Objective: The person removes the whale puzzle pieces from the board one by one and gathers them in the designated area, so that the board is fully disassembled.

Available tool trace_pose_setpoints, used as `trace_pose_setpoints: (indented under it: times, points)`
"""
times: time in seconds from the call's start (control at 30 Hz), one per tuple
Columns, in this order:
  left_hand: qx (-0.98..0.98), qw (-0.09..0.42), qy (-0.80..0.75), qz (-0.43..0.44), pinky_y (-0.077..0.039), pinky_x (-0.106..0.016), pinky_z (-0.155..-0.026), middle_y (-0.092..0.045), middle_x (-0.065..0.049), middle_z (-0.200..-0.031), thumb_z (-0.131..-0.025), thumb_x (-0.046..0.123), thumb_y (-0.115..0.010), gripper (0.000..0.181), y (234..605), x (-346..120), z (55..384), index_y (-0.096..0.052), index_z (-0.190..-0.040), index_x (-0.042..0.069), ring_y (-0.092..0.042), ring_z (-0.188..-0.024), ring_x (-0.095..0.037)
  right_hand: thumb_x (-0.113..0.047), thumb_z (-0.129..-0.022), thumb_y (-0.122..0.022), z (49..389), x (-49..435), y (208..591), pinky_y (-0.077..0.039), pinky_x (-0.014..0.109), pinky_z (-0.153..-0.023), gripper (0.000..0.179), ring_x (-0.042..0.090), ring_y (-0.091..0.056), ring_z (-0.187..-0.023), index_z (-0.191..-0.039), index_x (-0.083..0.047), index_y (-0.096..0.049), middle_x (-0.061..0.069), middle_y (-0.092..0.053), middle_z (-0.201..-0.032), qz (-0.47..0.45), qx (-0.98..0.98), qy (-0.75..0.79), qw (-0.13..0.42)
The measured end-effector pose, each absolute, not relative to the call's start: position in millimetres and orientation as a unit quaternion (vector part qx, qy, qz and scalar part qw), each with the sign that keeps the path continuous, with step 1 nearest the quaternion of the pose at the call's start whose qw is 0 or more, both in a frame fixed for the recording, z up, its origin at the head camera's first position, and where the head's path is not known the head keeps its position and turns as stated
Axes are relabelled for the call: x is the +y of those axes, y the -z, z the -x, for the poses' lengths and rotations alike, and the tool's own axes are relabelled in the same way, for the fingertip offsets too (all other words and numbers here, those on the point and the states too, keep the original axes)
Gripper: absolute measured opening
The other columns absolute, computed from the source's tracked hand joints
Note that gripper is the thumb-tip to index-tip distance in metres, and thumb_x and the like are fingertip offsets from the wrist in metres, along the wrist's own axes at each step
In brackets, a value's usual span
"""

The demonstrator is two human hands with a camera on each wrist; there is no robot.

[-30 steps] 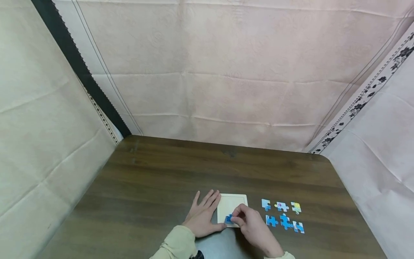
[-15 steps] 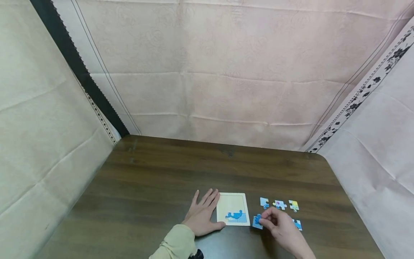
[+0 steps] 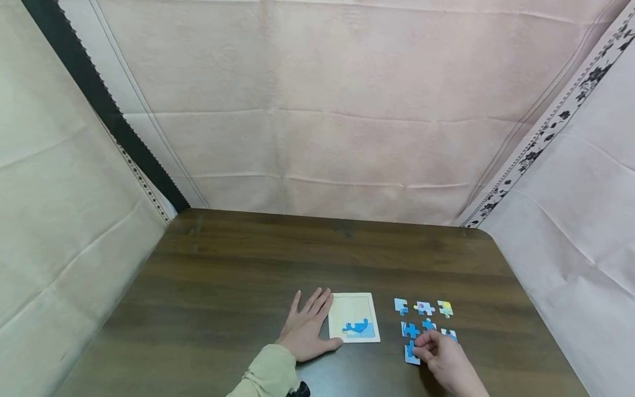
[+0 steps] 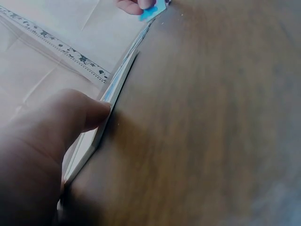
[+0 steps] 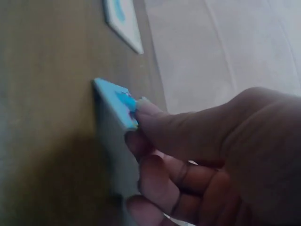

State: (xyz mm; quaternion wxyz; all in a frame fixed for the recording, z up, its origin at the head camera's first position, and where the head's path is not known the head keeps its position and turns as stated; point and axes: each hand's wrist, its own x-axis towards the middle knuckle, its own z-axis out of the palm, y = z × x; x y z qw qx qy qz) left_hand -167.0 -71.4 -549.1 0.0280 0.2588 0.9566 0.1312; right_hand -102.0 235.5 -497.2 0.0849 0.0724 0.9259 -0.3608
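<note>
My right hand [image 3: 444, 358] pinches a light-blue jigsaw piece [image 3: 410, 354] between thumb and fingers, just below the loose pieces; the right wrist view shows the piece [image 5: 115, 101] tilted. Flat on the table at the left edge of a cream puzzle board [image 3: 351, 309] lies my left hand [image 3: 305, 331], fingers spread. Its thumb [image 4: 96, 113] touches the board's near edge in the left wrist view. Joined blue pieces [image 3: 360, 329] sit in the board's lower right part.
Loose jigsaw pieces [image 3: 424, 308] lie in two rows right of the board, partly hidden by my right hand. They rest on a dark wooden table [image 3: 248, 264]. Pale cloth [image 3: 317, 110] hangs behind and at both sides.
My right hand has moved from the board to the right, carrying the blue jigsaw piece to below the loose ones. My left hand stays by the board. The head view has shifted slightly.
</note>
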Motion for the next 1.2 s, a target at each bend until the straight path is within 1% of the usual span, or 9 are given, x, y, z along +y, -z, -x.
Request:
trace_pose_setpoints:
  times: [0.13,0.27,0.47,0.63,0.77,0.9,1.0,1.1,1.2]
  points:
    - [0.959,0.026,-0.132,-0.249,0.003,-0.059,-0.114,-0.012,0.002,-0.163,-0.083,0.08,-0.041,0.101,550.4,-73.9,167.2,-0.018,-0.157,0.016,-0.008,-0.149,-0.018,-0.006,-0.087,-0.071,104.3,233.2,500.9,-0.047,0.028,-0.06,0.007,0.013,-0.054,-0.068,-0.088,-0.007,-0.064,-0.002,-0.06,-0.076,-0.069,0.932,0.346,0.083]
    - [0.96,0.023,-0.134,-0.243,0.003,-0.059,-0.113,-0.013,0.001,-0.163,-0.083,0.081,-0.041,0.101,550.3,-75.1,166.7,-0.019,-0.157,0.015,-0.008,-0.149,-0.018,-0.007,-0.087,-0.071,107.7,231.6,501.2,-0.046,0.03,-0.061,0.004,0.015,-0.053,-0.069,-0.089,-0.006,-0.067,-0.002,-0.061,-0.077,-0.081,0.936,0.329,0.096]
    - [0.96,0.025,-0.144,-0.237,0.002,-0.06,-0.113,-0.015,0.0,-0.162,-0.083,0.08,-0.043,0.101,550.7,-77.2,165.0,-0.02,-0.156,0.014,-0.01,-0.149,-0.02,-0.008,-0.088,-0.071,110.0,229.4,502.1,-0.046,0.031,-0.061,0.004,0.016,-0.051,-0.068,-0.086,-0.005,-0.068,-0.002,-0.062,-0.076,-0.088,0.941,0.311,0.101]
    - [0.962,0.031,-0.134,-0.235,0.001,-0.06,-0.113,-0.014,0.001,-0.162,-0.083,0.079,-0.043,0.101,548.4,-77.1,163.5,-0.02,-0.157,0.015,-0.01,-0.149,-0.02,-0.008,-0.087,-0.071,109.7,228.2,501.9,-0.046,0.033,-0.062,0.005,0.015,-0.051,-0.068,-0.084,-0.008,-0.068,-0.003,-0.061,-0.075,-0.08,0.948,0.292,0.096]
    - [0.962,0.02,-0.13,-0.239,0.001,-0.06,-0.113,-0.015,0.001,-0.162,-0.083,0.08,-0.042,0.101,548.2,-77.0,163.5,-0.02,-0.156,0.015,-0.01,-0.149,-0.02,-0.008,-0.087,-0.071,109.6,228.6,501.2,-0.046,0.035,-0.063,0.006,0.015,-0.051,-0.068,-0.082,-0.01,-0.068,-0.005,-0.062,-0.075,-0.072,0.953,0.28,0.092]
    - [0.961,0.02,-0.131,-0.241,0.003,-0.06,-0.113,-0.013,0.002,-0.163,-0.083,0.081,-0.04,0.101,548.9,-74.3,165.6,-0.019,-0.157,0.016,-0.008,-0.149,-0.018,-0.01,-0.087,-0.071,107.1,232.3,499.1,-0.046,0.032,-0.062,0.005,0.014,-0.052,-0.068,-0.084,-0.009,-0.068,-0.004,-0.062,-0.075,-0.073,0.944,0.31,0.084]
    - [0.96,0.029,-0.135,-0.242,0.005,-0.059,-0.114,-0.011,0.003,-0.163,-0.083,0.081,-0.039,0.1,549.5,-71.9,166.0,-0.017,-0.157,0.017,-0.006,-0.149,-0.017,-0.014,-0.083,-0.077,103.8,235.5,498.8,-0.045,0.029,-0.062,0.013,0.013,-0.053,-0.067,-0.087,-0.007,-0.067,-0.003,-0.059,-0.074,-0.078,0.937,0.329,0.084]
    - [0.959,0.028,-0.138,-0.245,0.004,-0.059,-0.114,-0.012,0.003,-0.163,-0.083,0.082,-0.039,0.101,549.4,-70.9,165.0,-0.018,-0.157,0.017,-0.007,-0.149,-0.017,-0.018,-0.077,-0.082,102.3,236.5,499.2,-0.045,0.031,-0.064,0.024,0.013,-0.052,-0.068,-0.09,-0.007,-0.065,-0.002,-0.056,-0.075,-0.084,0.936,0.327,0.1]
    - [0.958,0.022,-0.134,-0.252,0.001,-0.06,-0.113,-0.013,0.002,-0.163,-0.083,0.082,-0.038,0.101,549.4,-70.2,164.3,-0.019,-0.157,0.016,-0.009,-0.149,-0.019,-0.018,-0.077,-0.083,102.8,237.4,498.5,-0.045,0.033,-0.066,0.027,0.014,-0.051,-0.07,-0.092,-0.005,-0.064,-0.001,-0.055,-0.078,-0.084,0.934,0.326,0.118]
